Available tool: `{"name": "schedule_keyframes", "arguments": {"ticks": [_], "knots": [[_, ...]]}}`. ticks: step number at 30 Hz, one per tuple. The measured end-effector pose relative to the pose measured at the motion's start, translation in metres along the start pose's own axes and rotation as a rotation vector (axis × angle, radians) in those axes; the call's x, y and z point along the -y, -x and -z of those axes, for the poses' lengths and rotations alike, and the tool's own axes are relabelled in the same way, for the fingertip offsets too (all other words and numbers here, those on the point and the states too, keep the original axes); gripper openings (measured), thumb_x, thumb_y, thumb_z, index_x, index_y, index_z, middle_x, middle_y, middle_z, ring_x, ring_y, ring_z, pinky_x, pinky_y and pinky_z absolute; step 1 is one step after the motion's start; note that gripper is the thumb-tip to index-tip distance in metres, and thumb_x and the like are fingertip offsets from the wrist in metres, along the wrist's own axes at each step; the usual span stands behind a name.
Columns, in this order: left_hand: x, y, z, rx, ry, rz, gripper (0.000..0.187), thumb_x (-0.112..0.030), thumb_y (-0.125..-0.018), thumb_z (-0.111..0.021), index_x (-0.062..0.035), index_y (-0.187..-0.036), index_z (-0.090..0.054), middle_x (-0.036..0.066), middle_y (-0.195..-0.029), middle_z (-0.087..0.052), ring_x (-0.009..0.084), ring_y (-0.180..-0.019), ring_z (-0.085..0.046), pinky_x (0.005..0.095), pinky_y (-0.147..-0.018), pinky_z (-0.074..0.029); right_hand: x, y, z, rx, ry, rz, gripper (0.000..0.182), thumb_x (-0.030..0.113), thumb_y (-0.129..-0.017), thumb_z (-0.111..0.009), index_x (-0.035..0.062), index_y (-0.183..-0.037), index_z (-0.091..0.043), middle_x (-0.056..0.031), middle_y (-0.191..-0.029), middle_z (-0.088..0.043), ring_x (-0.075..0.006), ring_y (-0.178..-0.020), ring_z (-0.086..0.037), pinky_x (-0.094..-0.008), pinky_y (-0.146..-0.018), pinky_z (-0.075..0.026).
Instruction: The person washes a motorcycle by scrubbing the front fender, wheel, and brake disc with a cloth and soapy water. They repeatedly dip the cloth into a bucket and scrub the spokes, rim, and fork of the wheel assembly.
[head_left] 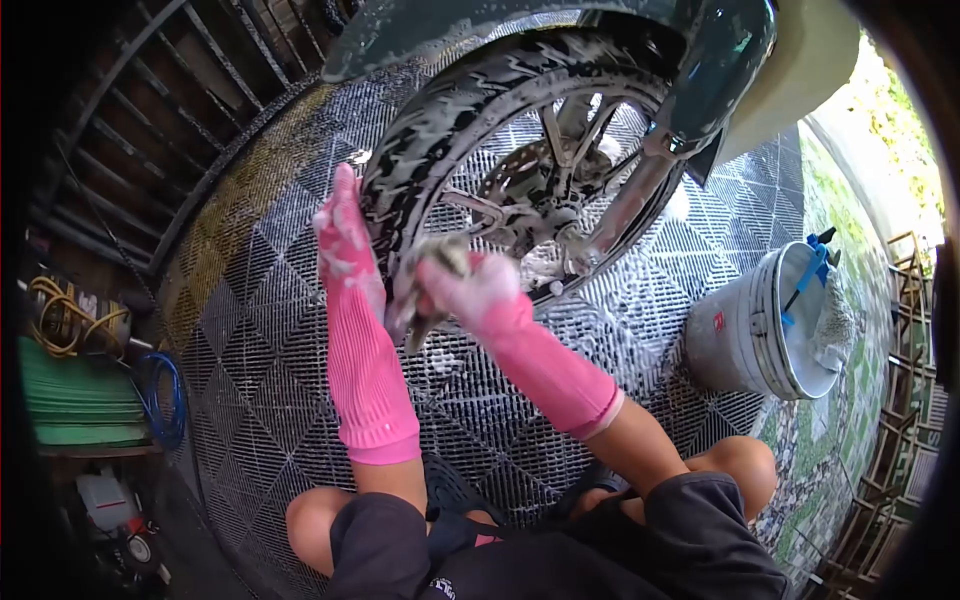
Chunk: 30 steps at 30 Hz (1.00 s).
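A soapy motorcycle front wheel (425, 150) stands before me, white foam streaked over its black tyre and spokes. My left hand (345, 230), in a pink glove with suds on it, lies along the tyre's left side with its fingers stretched out. At the lower edge of the tyre, my right hand (475, 290) is closed on a greyish-brown soapy cloth (440, 256), smeared by motion. Pink ribbed sleeves cover both forearms. Above the wheel curves a dark green fender (715, 80) with foam on it.
To the right stands a grey bucket (725, 335) with a blue-handled brush (808, 275) and a grey mitt-like cloth (834, 325) at its rim. Wet, foamy grid tiles (290, 390) cover the floor. A metal railing (190, 90) and a coiled blue hose (163, 400) lie left.
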<state>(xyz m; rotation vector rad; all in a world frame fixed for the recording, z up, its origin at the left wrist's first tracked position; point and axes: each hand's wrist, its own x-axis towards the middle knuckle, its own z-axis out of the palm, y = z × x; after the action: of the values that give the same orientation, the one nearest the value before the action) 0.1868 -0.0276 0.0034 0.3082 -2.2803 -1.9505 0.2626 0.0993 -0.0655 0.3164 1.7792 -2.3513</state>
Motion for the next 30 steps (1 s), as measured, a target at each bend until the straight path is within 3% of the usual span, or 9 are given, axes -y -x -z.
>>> {"name": "schedule_keyframes", "arguments": {"ticks": [6, 8, 14, 16, 19, 22, 24, 27, 30], "knots": [[0.009, -0.011, 0.002, -0.046, -0.02, 0.05, 0.065, -0.06, -0.098, -0.054, 0.0004, -0.111, -0.072, 0.008, -0.098, -0.075, 0.0199, -0.087, -0.07, 0.0284, -0.078, -0.054, 0.1, -0.022, 0.042, -0.362, -0.751, 0.414, 0.027, 0.029, -0.103, -0.056, 0.0052, -0.114, -0.06, -0.0101, -0.106, -0.065, -0.0182, -0.089, -0.068, -0.0328, -0.078, -0.059], [0.015, -0.011, 0.002, -0.112, -0.106, 0.005, 0.069, -0.064, -0.095, -0.054, 0.0004, -0.115, -0.071, 0.01, -0.103, -0.074, 0.0216, -0.093, -0.07, 0.0306, -0.083, -0.054, 0.089, -0.061, 0.082, -0.081, -0.856, 0.606, 0.031, 0.029, -0.105, -0.052, 0.0043, -0.122, -0.056, -0.0102, -0.109, -0.064, -0.0202, -0.087, -0.068, -0.0344, -0.081, -0.06], [0.027, -0.016, 0.004, -0.04, -0.047, 0.051, 0.077, -0.07, -0.092, -0.053, -0.0015, -0.123, -0.068, 0.013, -0.111, -0.073, 0.0255, -0.103, -0.068, 0.034, -0.09, -0.052, 0.076, -0.02, -0.034, -0.562, -0.766, 0.211, 0.045, 0.031, -0.102, -0.06, -0.0003, -0.132, -0.048, -0.0111, -0.117, -0.059, -0.0208, -0.099, -0.063, -0.0373, -0.085, -0.057], [0.029, -0.02, 0.004, -0.047, -0.043, 0.048, 0.074, -0.068, -0.093, -0.052, -0.0018, -0.12, -0.07, 0.012, -0.108, -0.073, 0.0251, -0.101, -0.068, 0.0338, -0.089, -0.052, 0.021, -0.032, -0.05, -0.452, -0.694, 0.487, 0.038, 0.027, -0.104, -0.055, 0.0017, -0.132, -0.048, -0.0128, -0.115, -0.059, -0.0219, -0.098, -0.063, -0.037, -0.083, -0.057], [0.04, -0.026, 0.001, -0.049, -0.021, -0.127, 0.069, -0.064, -0.096, -0.052, -0.0013, -0.116, -0.072, 0.011, -0.104, -0.075, 0.0238, -0.096, -0.069, 0.0327, -0.086, -0.052, -0.056, -0.058, -0.05, 0.442, -1.74, 0.675, 0.037, 0.023, -0.106, -0.035, 0.002, -0.134, -0.048, -0.0174, -0.116, -0.058, -0.0246, -0.095, -0.062, -0.0404, -0.078, -0.057], [-0.005, 0.008, -0.003, -0.093, -0.082, 0.06, 0.069, -0.064, -0.096, -0.052, -0.0005, -0.116, -0.072, 0.01, -0.104, -0.075, 0.0237, -0.096, -0.069, 0.0325, -0.087, -0.051, -0.09, -0.01, -0.04, 0.017, -1.23, 0.147, 0.033, 0.019, -0.101, -0.047, 0.0027, -0.129, -0.053, -0.0125, -0.111, -0.064, -0.0237, -0.091, -0.066, -0.0359, -0.074, -0.058], [-0.008, 0.011, -0.007, -0.126, -0.11, 0.11, 0.071, -0.064, -0.096, -0.05, 0.0002, -0.12, -0.07, 0.01, -0.108, -0.074, 0.0228, -0.098, -0.069, 0.0329, -0.089, -0.051, -0.123, -0.002, -0.032, -0.287, 0.052, 0.265, 0.033, 0.006, -0.091, -0.065, 0.0032, -0.123, -0.057, -0.0081, -0.107, -0.067, -0.0189, -0.093, -0.068, -0.0326, -0.079, -0.058], [-0.008, 0.012, -0.009, -0.121, -0.029, 0.087, 0.073, -0.065, -0.096, -0.05, 0.0, -0.124, -0.067, 0.012, -0.114, -0.073, 0.0221, -0.101, -0.068, 0.0328, -0.091, -0.052, -0.21, -0.025, 0.001, -0.021, -0.785, 0.2, 0.026, 0.005, -0.086, -0.074, 0.0027, -0.11, -0.065, -0.0067, -0.101, -0.071, -0.0158, -0.089, -0.069, -0.0298, -0.08, -0.057], [-0.007, 0.006, -0.01, -0.095, 0.024, 0.147, 0.074, -0.065, -0.096, -0.049, 0.0009, -0.124, -0.067, 0.011, -0.112, -0.073, 0.0219, -0.099, -0.068, 0.032, -0.093, -0.05, -0.165, -0.008, 0.027, -0.167, 0.784, 0.144, 0.021, 0.025, -0.096, -0.065, 0.0111, -0.112, -0.063, -0.0006, -0.097, -0.07, -0.0116, -0.081, -0.067, -0.0264, -0.075, -0.057]]}}
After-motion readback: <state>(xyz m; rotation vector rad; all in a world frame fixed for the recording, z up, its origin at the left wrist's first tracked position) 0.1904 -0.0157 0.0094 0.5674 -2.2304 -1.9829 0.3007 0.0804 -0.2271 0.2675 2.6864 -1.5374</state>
